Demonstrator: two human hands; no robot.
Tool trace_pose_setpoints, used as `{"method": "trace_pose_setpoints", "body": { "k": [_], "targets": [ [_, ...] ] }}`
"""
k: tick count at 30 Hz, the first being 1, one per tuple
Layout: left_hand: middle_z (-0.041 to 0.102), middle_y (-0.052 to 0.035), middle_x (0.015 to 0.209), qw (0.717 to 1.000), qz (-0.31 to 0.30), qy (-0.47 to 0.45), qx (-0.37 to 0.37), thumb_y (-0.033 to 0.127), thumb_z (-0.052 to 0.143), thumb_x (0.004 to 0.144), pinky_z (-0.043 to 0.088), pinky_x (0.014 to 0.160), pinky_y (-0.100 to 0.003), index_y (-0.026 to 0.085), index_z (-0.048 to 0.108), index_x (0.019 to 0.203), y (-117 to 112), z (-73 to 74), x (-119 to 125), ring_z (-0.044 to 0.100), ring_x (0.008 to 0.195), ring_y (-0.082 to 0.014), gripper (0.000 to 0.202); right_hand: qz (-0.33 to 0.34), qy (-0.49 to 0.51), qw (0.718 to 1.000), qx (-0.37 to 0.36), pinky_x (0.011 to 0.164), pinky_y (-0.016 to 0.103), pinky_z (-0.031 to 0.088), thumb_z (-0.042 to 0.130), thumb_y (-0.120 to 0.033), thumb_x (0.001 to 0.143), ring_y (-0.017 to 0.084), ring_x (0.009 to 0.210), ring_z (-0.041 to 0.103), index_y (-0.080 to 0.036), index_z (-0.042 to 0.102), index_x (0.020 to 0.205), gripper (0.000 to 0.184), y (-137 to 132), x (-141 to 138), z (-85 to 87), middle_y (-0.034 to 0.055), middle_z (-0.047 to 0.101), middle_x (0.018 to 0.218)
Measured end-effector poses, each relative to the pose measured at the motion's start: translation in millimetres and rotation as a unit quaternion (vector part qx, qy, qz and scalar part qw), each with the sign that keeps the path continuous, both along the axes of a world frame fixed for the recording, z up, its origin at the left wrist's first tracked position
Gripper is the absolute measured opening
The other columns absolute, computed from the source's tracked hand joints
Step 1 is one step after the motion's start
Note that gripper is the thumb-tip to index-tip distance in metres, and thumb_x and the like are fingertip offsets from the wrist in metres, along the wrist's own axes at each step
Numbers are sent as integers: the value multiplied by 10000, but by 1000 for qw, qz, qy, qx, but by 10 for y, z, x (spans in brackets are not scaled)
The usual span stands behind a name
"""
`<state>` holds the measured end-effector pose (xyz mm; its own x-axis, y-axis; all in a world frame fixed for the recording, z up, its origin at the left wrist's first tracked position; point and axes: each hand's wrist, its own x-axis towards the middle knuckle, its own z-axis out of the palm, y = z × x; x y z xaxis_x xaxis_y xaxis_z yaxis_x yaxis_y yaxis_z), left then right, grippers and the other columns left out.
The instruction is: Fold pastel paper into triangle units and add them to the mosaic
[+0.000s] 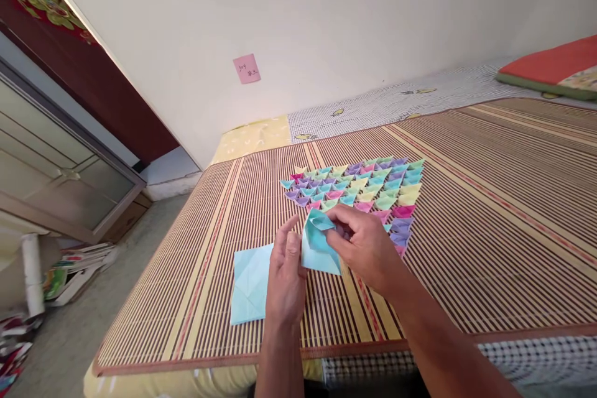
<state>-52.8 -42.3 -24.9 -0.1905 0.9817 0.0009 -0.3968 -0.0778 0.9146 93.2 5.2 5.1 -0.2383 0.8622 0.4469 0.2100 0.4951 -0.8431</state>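
Note:
A light blue paper sheet (pixel 321 255), partly folded with its upper part bent over, is held up between my two hands. My right hand (pixel 366 242) pinches its upper right part between thumb and fingers. On the other side my left hand (pixel 286 267) supports the sheet's left edge, thumb and index finger raised and the other fingers partly hidden behind the paper. Flat on the mat to the left lies another light blue creased sheet (pixel 249 286), partly covered by my left hand. Beyond my hands, many small folded paper triangles (pixel 359 185) in several colours lie in rows.
A striped bamboo mat (pixel 186 273) covers the bed, with a patterned sheet (pixel 364 115) along the wall. A red cushion (pixel 550 65) lies at the far right. A pink note (pixel 247 68) is on the wall. Papers (pixel 79 270) lie on the floor left.

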Motion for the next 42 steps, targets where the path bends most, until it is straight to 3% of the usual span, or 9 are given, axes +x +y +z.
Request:
{"method": "trace_pose_setpoints", "body": {
  "k": [6,10,14,22,26,29,34,39,42],
  "targets": [
    [745,-99,1198,997,22,68,-12,380,816,871,551,897,-311,228,528,1445,-62,89,88,705,1084,-228,659,-53,-63,988,133,673,304,448,514,-63,873,180,730,579,-208,645,862,195,4,-109,-99,28,620,816],
    [754,-44,1046,989,96,111,-16,233,731,883,525,737,-246,213,602,1379,-56,39,56,676,839,-156,512,-15,-104,980,168,692,306,464,479,-56,936,190,783,619,-199,657,923,229,-38,-167,-149,51,625,876],
    [772,-24,942,988,122,96,-4,218,734,849,490,640,-232,221,703,1267,-46,9,-13,648,724,-149,420,-1,-54,988,142,651,290,451,525,-54,918,171,720,585,-212,657,914,206,-44,-200,-142,24,623,840],
    [792,-37,950,996,87,9,5,224,789,779,526,769,-269,223,820,1039,-50,66,-59,695,840,-180,262,40,37,996,76,696,309,477,513,-42,865,187,813,632,-227,733,909,291,14,-126,-90,28,658,868],
    [808,-65,1079,1000,-2,18,-3,162,778,744,532,824,-263,220,837,1087,-77,115,-123,707,952,-198,353,36,45,995,84,767,330,513,494,-55,884,196,895,663,-225,739,866,299,36,-64,-88,41,671,914],
    [811,-58,1114,999,5,33,6,148,768,757,529,842,-240,237,835,1116,-89,113,-169,705,973,-180,376,53,61,996,30,815,344,544,514,-129,942,204,951,684,-228,748,959,254,45,-36,-80,54,707,991],
    [781,-65,1232,997,10,57,51,164,716,856,547,964,-322,268,779,1250,-87,59,-149,714,1083,-217,412,91,112,984,-108,606,271,510,659,-372,947,152,677,620,-189,718,943,191,59,-40,-63,9,663,770],
    [720,-75,1361,994,-40,48,92,210,726,880,513,1059,-371,303,662,1411,-116,116,-158,667,1231,-254,542,69,138,982,-107,525,247,420,693,-343,894,122,589,509,-185,692,828,171,85,-35,-67,-29,566,674],
    [748,-100,1283,996,-29,35,83,292,817,834,549,994,-387,289,542,1508,-117,168,-180,700,1152,-264,728,51,144,985,-82,543,252,421,692,-333,896,127,611,520,-186,693,796,178,73,-35,-57,-18,579,689]
  ]
}}
